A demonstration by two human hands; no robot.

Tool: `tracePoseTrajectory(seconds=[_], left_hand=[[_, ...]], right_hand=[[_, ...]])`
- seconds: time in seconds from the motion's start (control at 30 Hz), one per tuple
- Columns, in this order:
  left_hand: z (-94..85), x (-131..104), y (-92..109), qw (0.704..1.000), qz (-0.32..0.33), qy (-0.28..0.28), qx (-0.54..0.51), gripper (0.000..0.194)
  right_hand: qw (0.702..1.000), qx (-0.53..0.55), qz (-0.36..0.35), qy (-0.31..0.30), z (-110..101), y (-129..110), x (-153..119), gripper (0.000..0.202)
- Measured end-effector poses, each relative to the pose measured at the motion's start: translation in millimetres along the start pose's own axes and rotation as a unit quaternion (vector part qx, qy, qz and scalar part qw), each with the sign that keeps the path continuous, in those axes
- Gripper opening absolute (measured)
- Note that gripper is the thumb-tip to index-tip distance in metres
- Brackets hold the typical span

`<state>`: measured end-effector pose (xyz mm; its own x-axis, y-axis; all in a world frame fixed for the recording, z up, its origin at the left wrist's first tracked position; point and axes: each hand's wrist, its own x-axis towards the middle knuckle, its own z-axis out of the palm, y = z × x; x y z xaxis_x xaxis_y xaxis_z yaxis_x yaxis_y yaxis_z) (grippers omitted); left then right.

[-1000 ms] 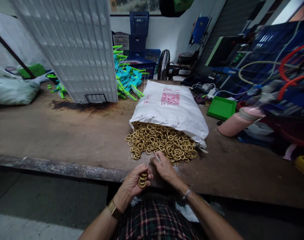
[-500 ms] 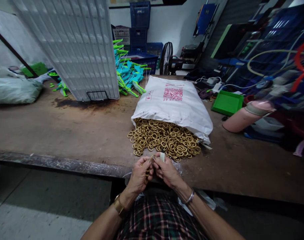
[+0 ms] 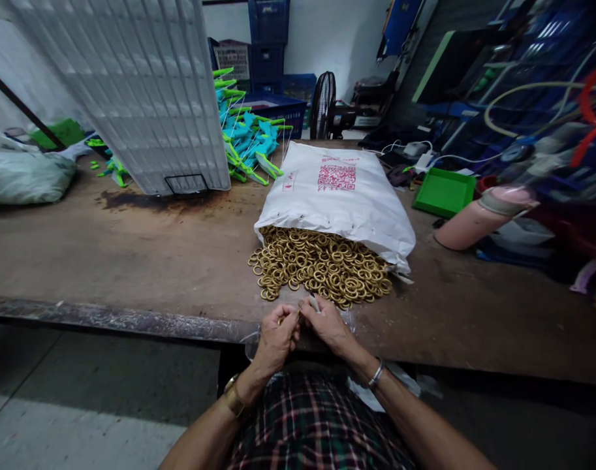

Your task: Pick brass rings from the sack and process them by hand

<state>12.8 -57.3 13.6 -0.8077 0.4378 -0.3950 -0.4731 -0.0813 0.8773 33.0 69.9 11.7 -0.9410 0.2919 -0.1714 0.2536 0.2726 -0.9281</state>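
Observation:
My left hand [image 3: 278, 334], with a gold watch at its wrist, is closed round some gold rings [image 3: 281, 320] at the table's front edge. Close to its fingertips, my right hand [image 3: 328, 324] is closed on a small light-coloured tool with a dark tip [image 3: 314, 303]. The fingers of both hands nearly meet. Just beyond them lies a heap of gold rings [image 3: 327, 267], spilling from the open mouth of a white sack [image 3: 302, 189] with red print.
A tall translucent ribbed panel [image 3: 145, 98] stands at the left, with green and turquoise pieces [image 3: 251, 143] behind it. To the right are a green tray [image 3: 444, 192] and a pink bottle [image 3: 474, 222]. A fan [image 3: 324, 104] stands at the back.
The view has shifted slightly. Both hands remain together; the left fingers have closed more over the rings, and the tool in my right hand is tilted differently.

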Motion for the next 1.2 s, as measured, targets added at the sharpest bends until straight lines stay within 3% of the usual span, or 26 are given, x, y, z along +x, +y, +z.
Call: tracePoseTrajectory(seconds=[0.2, 0.4, 0.77, 0.9, 1.03, 1.2], left_hand=[[-1.6, 0, 7, 0.997, -0.059, -0.037, -0.044, 0.032], [-5.2, 1, 9, 0.990, -0.076, -0.085, -0.078, 0.030], [-6.6, -2, 11, 0.991, -0.068, -0.082, -0.083, 0.036], [-6.7, -1, 10, 0.993, -0.058, -0.066, -0.082, 0.037], [-6.1, 0, 8, 0.996, -0.046, -0.055, -0.059, 0.035], [-6.1, -1, 6, 0.998, -0.027, -0.047, -0.029, 0.034]], right_hand=[[1.000, -0.013, 0.015, 0.003, 0, -3, 0, 0.025], [1.000, -0.008, 0.011, -0.002, -1, -7, -2, 0.019], [0.997, 0.063, 0.028, -0.032, 1, -3, -2, 0.019], [0.997, -0.068, -0.043, 0.001, -2, 2, -5, 0.017], [0.964, -0.221, -0.137, -0.046, -3, 8, -11, 0.012], [0.939, -0.303, -0.153, -0.054, 0, 11, -14, 0.021]])
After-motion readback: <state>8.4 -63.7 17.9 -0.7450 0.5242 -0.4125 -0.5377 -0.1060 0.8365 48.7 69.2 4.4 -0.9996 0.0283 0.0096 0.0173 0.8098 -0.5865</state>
